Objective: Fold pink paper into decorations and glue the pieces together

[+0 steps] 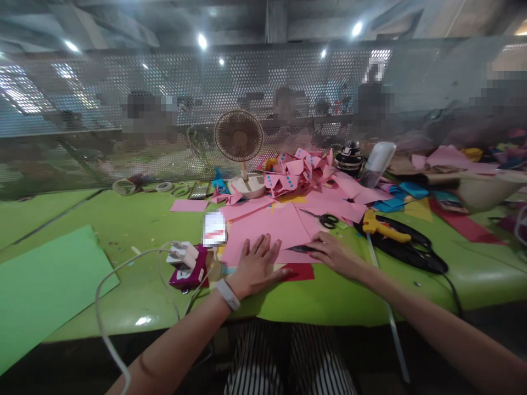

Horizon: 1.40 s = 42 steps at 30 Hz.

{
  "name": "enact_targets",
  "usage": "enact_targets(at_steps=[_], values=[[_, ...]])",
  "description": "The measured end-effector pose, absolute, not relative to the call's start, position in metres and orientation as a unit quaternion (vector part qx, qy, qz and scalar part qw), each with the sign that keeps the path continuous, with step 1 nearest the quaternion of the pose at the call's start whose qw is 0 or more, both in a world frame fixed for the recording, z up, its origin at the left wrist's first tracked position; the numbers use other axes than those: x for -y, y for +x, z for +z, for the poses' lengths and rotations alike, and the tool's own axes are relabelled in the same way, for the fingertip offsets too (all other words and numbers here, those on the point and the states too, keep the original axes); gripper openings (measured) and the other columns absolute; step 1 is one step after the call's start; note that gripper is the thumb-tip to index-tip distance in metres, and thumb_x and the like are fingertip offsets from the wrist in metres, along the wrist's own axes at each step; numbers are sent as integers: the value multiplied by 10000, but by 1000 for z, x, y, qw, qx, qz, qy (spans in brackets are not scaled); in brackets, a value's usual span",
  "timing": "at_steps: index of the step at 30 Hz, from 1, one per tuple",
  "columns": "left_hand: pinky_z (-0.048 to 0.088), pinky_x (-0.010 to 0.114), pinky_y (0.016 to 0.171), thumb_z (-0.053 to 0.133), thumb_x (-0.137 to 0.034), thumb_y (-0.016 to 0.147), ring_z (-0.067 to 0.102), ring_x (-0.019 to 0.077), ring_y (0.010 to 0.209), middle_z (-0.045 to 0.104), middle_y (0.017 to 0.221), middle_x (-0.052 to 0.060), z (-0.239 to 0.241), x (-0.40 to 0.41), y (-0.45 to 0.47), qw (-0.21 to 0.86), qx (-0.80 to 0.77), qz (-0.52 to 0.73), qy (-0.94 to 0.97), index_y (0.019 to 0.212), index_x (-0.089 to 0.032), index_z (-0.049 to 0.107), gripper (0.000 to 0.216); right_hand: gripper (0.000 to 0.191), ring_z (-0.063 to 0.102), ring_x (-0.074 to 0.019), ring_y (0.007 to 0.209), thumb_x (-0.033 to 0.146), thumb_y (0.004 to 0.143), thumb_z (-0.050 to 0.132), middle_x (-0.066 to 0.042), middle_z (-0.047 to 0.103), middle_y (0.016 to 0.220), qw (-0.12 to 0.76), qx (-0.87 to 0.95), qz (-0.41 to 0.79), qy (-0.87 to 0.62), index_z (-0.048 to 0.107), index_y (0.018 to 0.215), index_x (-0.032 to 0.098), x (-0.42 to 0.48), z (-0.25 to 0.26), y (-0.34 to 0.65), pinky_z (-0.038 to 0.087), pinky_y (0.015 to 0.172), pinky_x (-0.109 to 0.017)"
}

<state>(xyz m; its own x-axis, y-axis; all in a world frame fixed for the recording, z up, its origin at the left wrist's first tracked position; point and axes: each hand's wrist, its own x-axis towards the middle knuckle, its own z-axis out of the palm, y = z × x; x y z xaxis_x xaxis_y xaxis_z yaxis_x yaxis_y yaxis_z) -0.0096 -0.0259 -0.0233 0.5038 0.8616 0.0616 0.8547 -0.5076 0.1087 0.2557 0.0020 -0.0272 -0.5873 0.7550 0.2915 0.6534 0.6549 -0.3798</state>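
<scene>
My left hand (256, 270) lies flat with its fingers spread on a sheet of pink paper (267, 227). A white band circles that wrist. My right hand (332, 253) is closed on a slim black pointed tool (300, 248), whose tip points left over the pink sheet; my fingers hide its handle, so its exact kind is unclear. Beneath the sheet's front edge a piece of red paper (300, 272) shows. Black-handled scissors (328, 220) rest on the pink paper just beyond my right hand.
Behind the pink sheets, folded pink paper pieces (298, 170) are heaped beside a small fan (239, 137). A yellow-handled glue gun (385, 227) lies at right on a black holder. At left are a charger plug (181, 256), its looping cable and a green sheet (53, 291).
</scene>
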Motion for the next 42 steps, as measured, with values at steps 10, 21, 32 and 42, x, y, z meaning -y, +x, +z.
enact_targets(at_steps=[10,21,32,42], values=[[42,515,1069,189,-721,791,97,283,1366,183,1491,69,-20,30,-9,40,-498,58,864,1425,-293,156,766,288,521,-200,922,285,892,445,-77,553,980,219,888,114,-388,599,1132,244,0,-31,252,436,835,-366],[35,525,1071,187,-731,781,114,285,1363,178,1491,79,-22,32,-8,43,-502,69,861,1429,-267,148,798,306,507,-207,949,276,889,451,-84,544,1007,210,891,114,-385,576,1167,239,0,-37,250,424,840,-376],[-41,528,1066,173,-707,806,5,263,1377,103,1507,43,-14,29,-27,65,-488,34,870,1432,-303,82,751,291,513,-207,933,263,890,458,-91,560,984,205,893,93,-389,598,1141,219,3,-34,250,420,839,-388],[44,449,1089,169,-714,799,80,260,1374,109,1504,66,-24,35,-31,25,-485,38,874,1437,-245,109,794,305,511,-194,929,242,887,463,-81,537,965,223,889,109,-386,574,1171,229,1,-25,227,432,843,-354]])
